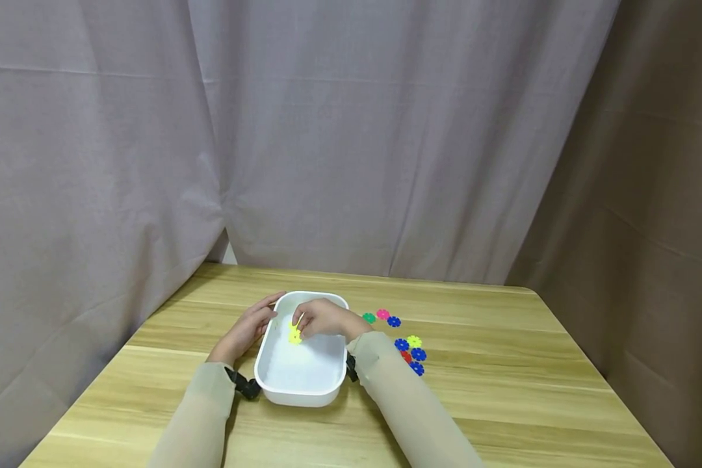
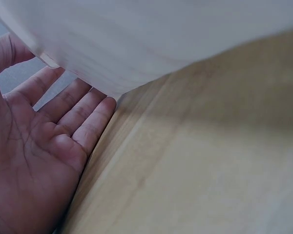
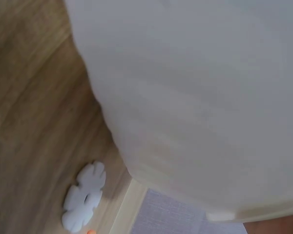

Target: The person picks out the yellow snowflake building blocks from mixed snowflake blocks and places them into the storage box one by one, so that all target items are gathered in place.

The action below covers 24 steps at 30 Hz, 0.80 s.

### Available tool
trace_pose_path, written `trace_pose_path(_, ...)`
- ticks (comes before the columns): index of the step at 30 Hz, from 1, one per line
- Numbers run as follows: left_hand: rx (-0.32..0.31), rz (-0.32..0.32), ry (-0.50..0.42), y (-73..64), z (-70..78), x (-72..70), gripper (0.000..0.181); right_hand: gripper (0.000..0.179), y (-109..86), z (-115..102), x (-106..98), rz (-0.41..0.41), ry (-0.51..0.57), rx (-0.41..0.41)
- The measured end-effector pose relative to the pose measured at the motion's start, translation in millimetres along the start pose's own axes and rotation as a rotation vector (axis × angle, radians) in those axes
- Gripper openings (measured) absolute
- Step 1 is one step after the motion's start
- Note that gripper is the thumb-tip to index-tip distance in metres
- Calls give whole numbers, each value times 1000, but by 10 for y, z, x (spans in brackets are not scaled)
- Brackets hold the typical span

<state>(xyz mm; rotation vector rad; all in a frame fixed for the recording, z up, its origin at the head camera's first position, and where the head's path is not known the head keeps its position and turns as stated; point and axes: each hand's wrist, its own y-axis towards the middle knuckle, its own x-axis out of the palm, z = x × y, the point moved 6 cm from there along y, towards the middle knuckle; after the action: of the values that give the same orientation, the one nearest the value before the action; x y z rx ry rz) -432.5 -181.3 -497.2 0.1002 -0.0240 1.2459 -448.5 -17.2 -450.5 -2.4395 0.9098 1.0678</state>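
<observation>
Your white tray (image 1: 304,374) stands on the wooden bench (image 1: 515,370), a little below the middle of the frame. Your left hand (image 1: 250,330) touches the tray's left side; in the left wrist view its fingers are nearly straight along the outer wall, not clenched. Your right hand (image 1: 324,317) is inside the tray, its fingers bent at the yellow flower pieces (image 1: 294,337); you can see them touching there, but I cannot tell whether they grasp a piece. To the right of the tray lie a green piece (image 1: 368,318), a pink piece (image 1: 383,314) and a blue piece (image 1: 394,322). Below these, a red piece (image 1: 406,357) lies among further blue and yellow ones.
</observation>
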Motion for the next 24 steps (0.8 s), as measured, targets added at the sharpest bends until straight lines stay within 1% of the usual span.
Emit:
trace_pose_path(6,-4,2,1,0,-4,5,56,26,-13,-8,2,0,18,-8)
trace_pose_path(14,-3,2,-1,2,-2,4,57,26,-4,-3,12,-7,78,-40)
trace_pose_path(18,3,0,-7,1,-5,4,56,24,7,1,27,-18,87,-54)
trace_pose_path(24,7,-11,-14,6,-10,9,57,23,12,22,24,-10,92,-68)
